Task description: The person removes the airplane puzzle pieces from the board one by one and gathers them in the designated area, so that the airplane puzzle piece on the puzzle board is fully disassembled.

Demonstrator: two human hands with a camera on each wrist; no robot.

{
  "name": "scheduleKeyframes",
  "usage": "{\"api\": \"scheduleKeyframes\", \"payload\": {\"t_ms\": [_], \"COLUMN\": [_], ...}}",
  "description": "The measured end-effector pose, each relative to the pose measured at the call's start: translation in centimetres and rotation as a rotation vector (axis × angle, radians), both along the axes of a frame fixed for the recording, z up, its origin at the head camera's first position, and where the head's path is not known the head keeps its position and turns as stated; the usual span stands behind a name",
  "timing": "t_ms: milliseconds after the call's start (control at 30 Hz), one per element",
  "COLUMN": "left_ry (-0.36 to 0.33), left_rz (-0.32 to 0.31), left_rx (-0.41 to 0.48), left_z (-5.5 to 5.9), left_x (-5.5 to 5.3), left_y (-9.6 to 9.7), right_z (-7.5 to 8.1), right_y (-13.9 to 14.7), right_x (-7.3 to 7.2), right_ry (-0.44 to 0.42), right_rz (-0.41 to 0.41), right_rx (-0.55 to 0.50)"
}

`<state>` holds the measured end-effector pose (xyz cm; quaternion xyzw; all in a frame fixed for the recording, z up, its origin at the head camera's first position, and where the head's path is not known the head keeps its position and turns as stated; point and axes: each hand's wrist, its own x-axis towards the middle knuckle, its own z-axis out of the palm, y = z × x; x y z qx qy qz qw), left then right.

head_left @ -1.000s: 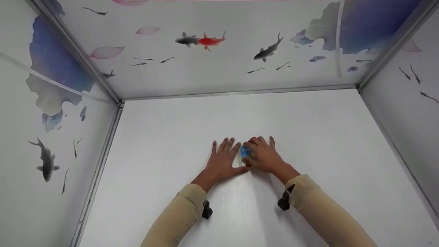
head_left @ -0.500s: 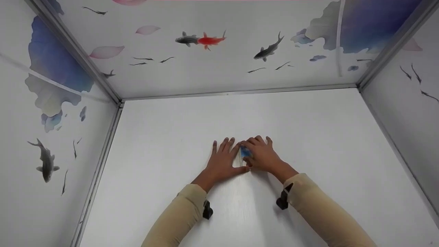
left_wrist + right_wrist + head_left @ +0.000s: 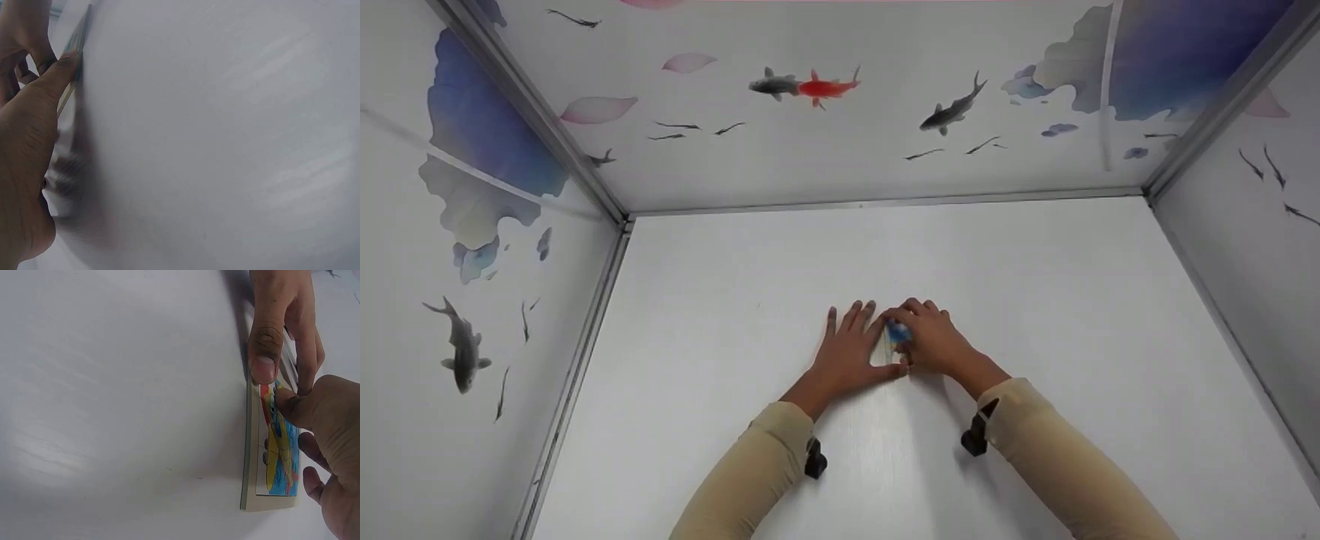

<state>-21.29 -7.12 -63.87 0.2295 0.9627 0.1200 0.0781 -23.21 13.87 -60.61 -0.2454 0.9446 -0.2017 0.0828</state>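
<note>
A person's two hands meet over a small, flat puzzle (image 3: 281, 455) on a white table (image 3: 697, 300). The puzzle lies about midway between the table's left and right edges, well in from its far edge. It has a pale frame (image 3: 253, 461) around a picture in blue, yellow and red, with seams between the pieces.

The left hand (image 3: 847, 352) is spread, palm down, its thumb straight and pressing the near left corner of the frame while the index finger reaches toward the far left corner. The right hand (image 3: 937, 343) arches over the puzzle with bent fingers, one fingertip touching the picture near its left end. The fingers hide much of the spot, so I cannot tell whether they pinch a piece or only press.

The work in hand seems to be at the pieces inside the frame. To do it well, the left hand should brace the corner so that nothing slides, and the right fingertips should work gently and level, since a tilted push could lift a neighbouring piece.

The puzzle lies face up and flat. Its longer-looking side runs left to right, roughly along the table's far edge, though foreshortening may mislead. Blue faces the far edge; yellow and red sit nearer the person.
</note>
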Motion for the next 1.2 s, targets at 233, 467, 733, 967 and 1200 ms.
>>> {"api": "scheduleKeyframes", "payload": {"t_ms": [233,467,733,967,1200], "left_ry": [-0.013,-0.02,-0.009,-0.009,-0.025], "left_rz": [0.009,0.011,0.012,0.016,0.017], "left_rx": [0.021,0.02,0.039,0.007,0.014], "left_z": [-0.04,0.02,-0.16,-0.35,-0.39], "left_x": [0.08,0.01,-0.04,-0.09,-0.06], "left_y": [0.1,0.1,0.14,0.19,0.05], "right_z": [-0.4,-0.5,-0.61,-0.28,-0.07], "right_y": [0.13,0.13,0.42,0.49,0.65], "right_x": [-0.1,-0.12,-0.32,-0.68,-0.84], "right_ry": [0.02,0.008,-0.026,-0.043,-0.028], "right_rz": [0.019,0.015,0.018,0.024,0.087], "right_rx": [-0.039,-0.061,-0.098,-0.112,-0.138]}}
